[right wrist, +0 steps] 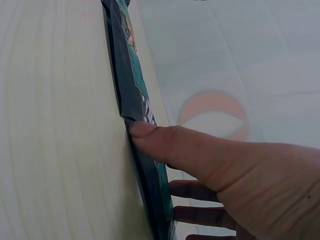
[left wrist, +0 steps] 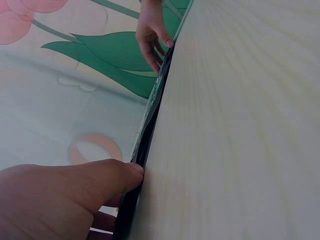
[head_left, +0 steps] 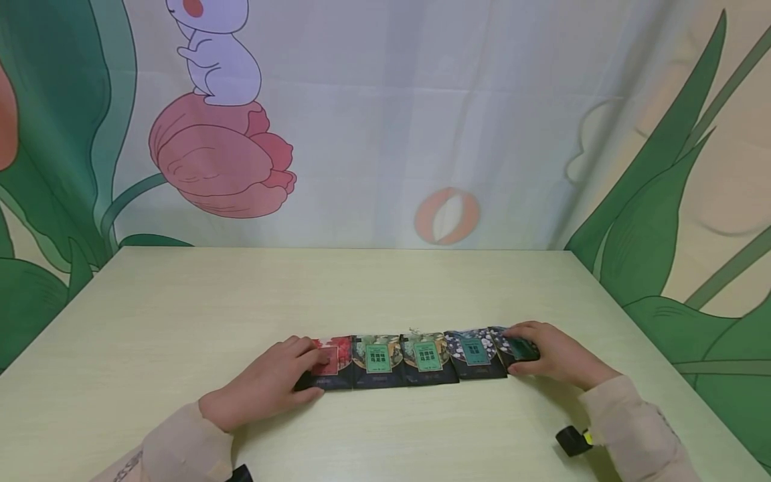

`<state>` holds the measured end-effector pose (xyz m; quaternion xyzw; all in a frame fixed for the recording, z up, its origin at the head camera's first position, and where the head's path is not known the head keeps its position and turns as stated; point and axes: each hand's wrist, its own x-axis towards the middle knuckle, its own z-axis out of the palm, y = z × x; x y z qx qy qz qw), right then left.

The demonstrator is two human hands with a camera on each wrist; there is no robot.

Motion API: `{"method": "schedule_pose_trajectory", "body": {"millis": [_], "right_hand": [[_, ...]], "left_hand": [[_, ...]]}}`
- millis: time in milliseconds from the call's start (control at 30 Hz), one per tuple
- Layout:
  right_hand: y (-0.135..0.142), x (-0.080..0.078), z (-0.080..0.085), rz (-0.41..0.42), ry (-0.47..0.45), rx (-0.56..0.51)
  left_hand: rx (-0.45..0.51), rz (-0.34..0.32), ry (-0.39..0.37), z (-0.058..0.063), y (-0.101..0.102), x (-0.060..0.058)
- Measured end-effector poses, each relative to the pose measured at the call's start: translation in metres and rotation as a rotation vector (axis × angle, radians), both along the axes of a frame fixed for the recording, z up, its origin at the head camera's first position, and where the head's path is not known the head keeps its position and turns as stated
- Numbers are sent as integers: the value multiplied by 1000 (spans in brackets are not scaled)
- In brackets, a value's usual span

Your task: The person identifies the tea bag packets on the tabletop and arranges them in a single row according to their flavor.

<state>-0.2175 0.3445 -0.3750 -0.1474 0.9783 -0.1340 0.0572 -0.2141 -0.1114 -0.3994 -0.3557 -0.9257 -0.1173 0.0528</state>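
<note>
Several flat dark sachets lie side by side in a row on the table. At the left end is a red-fronted sachet (head_left: 337, 368), which my left hand (head_left: 268, 381) holds with the thumb at its near edge and fingers over its top. Two green-labelled sachets (head_left: 377, 361) come after it, then a blue-labelled sachet (head_left: 476, 351) with white blossoms. My right hand (head_left: 554, 355) grips the right-end sachet (head_left: 521, 349), partly covering it. In the right wrist view, the thumb (right wrist: 150, 132) presses the near edge while fingers sit along the far side.
The pale wood table (head_left: 385, 288) runs back to a printed curtain (head_left: 373, 134) with a rabbit, flower and leaves. A black wrist device (head_left: 572, 442) hangs below the right sleeve (head_left: 632, 422); another dark piece shows below the left sleeve (head_left: 187, 442).
</note>
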Motion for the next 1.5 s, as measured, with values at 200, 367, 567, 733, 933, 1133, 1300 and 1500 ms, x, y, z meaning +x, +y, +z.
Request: {"method": "schedule_pose_trajectory", "body": {"millis": [200, 367, 567, 733, 933, 1133, 1300, 1500], "right_hand": [[-1, 1, 1, -1, -4, 5], [-2, 1, 2, -2, -4, 12], [-2, 1, 2, 3, 1, 10], [-1, 1, 2, 3, -3, 3], [-1, 0, 1, -1, -8, 3], [0, -1, 1, -4, -4, 6], [0, -1, 1, -4, -7, 1], [-1, 0, 1, -2, -9, 0]], "left_hand": [[4, -4, 15, -1, -1, -1], [7, -7, 27, -3, -1, -1], [3, -11, 27, -3, -1, -1], [-4, -10, 25, -3, -1, -1], [-4, -10, 25, -2, -1, -1], [-3, -11, 26, -1, -1, -1], [-5, -6, 28, -1, -1, -1], [-10, 3, 4, -2, 0, -1]]}}
